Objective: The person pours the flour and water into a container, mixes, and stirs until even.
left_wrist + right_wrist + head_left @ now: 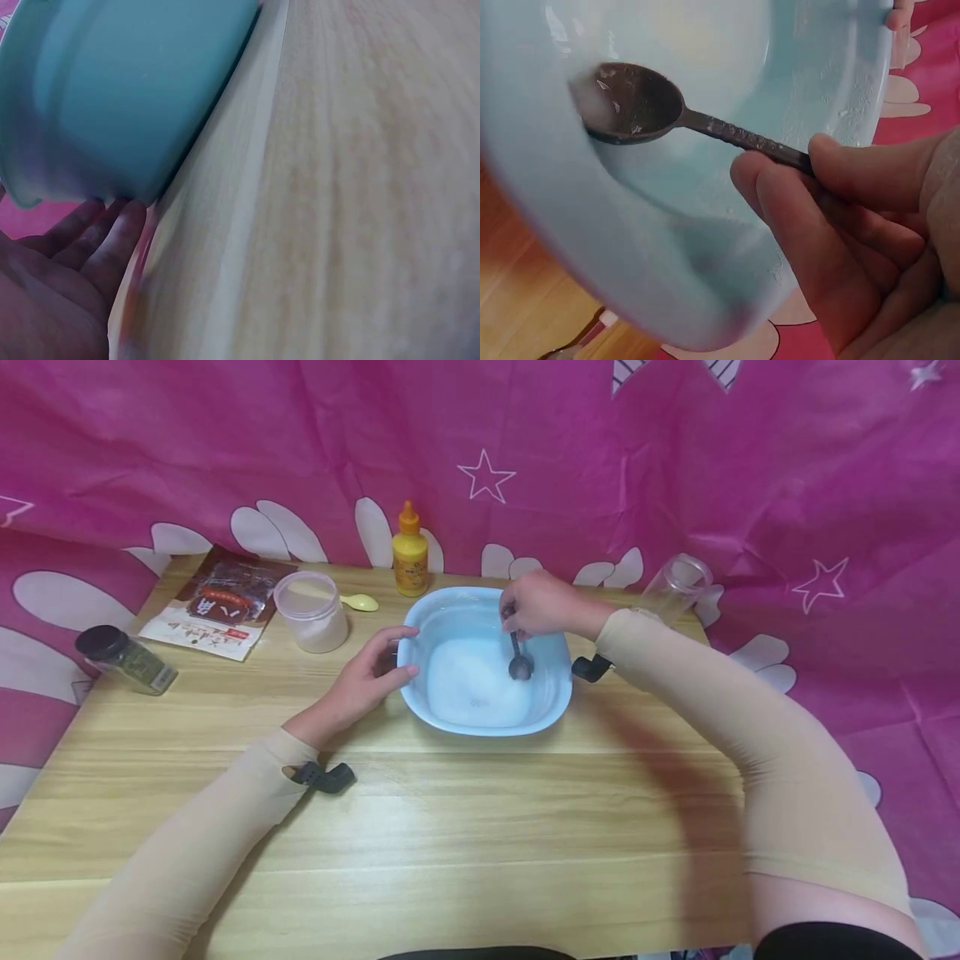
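Dark spoon (641, 97): right hand (543, 602) pinching handle (742, 139) over blue basin (142, 97), apparently emptying or stirring; left hand (371, 668) loosely gripping rim (483, 730). Next move probably calling for steady control.

The left arm (202, 835) reaches forward, left hand (369, 664) with thumb and forefinger spread apart. The right arm (750, 743) bends inward, right hand (546, 602) farther forward and rightward, fingertips (772, 180) pinching.

Below the grip of the right hand (546, 602), the bowl (487, 727) blocked sideways passage; left of it stood bottle (410, 560) and tub (322, 628); nearside, past the bowl, table (480, 827) gave room.
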`<state>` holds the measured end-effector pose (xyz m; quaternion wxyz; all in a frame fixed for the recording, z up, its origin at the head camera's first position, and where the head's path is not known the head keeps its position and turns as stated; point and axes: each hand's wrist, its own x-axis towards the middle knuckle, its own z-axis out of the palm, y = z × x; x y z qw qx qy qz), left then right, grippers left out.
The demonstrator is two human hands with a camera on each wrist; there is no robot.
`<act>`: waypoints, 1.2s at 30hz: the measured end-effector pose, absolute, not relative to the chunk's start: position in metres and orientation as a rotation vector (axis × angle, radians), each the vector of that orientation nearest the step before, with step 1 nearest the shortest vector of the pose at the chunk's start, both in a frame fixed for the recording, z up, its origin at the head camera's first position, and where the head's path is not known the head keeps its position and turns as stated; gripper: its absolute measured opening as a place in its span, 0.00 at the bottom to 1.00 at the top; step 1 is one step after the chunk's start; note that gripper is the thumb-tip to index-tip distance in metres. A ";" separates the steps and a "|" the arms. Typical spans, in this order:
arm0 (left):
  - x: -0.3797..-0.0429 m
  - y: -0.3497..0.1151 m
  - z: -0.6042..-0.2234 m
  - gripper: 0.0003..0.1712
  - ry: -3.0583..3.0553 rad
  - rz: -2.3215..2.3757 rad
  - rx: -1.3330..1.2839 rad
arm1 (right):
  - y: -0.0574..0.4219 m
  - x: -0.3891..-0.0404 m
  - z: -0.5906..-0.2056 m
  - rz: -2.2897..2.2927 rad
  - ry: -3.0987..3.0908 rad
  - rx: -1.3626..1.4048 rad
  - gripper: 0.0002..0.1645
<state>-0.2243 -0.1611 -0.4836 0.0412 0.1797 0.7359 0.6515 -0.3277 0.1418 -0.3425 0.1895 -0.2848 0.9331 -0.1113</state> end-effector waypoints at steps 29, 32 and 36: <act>-0.226 -0.156 -0.485 0.34 2.224 1.999 0.557 | 0.119 -0.320 -0.364 -0.878 2.730 -0.668 0.09; -0.225 -0.157 -0.484 0.34 2.239 1.982 0.542 | 0.124 -0.319 -0.358 -0.679 2.824 -0.762 0.09; -0.224 -0.160 -0.484 0.34 2.267 1.974 0.519 | 0.125 -0.316 -0.350 -0.446 2.788 -0.861 0.06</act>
